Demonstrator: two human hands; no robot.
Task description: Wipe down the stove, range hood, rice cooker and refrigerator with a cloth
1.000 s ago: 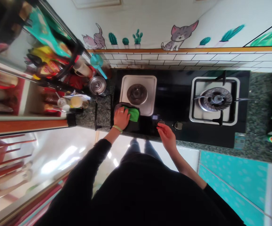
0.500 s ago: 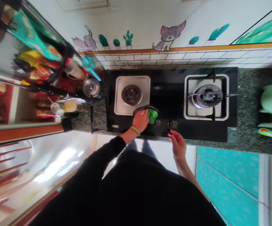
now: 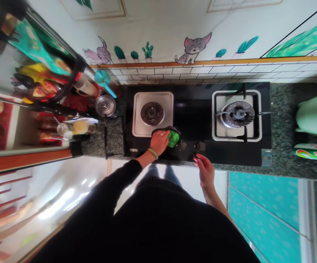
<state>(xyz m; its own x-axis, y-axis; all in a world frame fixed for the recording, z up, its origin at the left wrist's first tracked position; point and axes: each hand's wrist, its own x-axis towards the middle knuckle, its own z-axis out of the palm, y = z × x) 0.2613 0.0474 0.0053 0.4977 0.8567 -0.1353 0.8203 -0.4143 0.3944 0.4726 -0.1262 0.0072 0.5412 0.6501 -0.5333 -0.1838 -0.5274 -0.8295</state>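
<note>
Left hand (image 3: 159, 143), fingers pressed together, presses a green cloth (image 3: 173, 138) onto a black glass cooktop (image 3: 196, 117); right hand (image 3: 206, 170), fingers slightly spread, holds nothing, just below a control knob (image 3: 201, 146). A gas burner (image 3: 237, 114) sits well right of the cloth. Far left of the fingers stand a lidded steel pot (image 3: 105, 106) and a glass jar (image 3: 80, 127), apparently holding something yellow.

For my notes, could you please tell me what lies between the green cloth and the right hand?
Between the cloth and the right hand, the head view shows a stove knob on the black cooktop.
</note>
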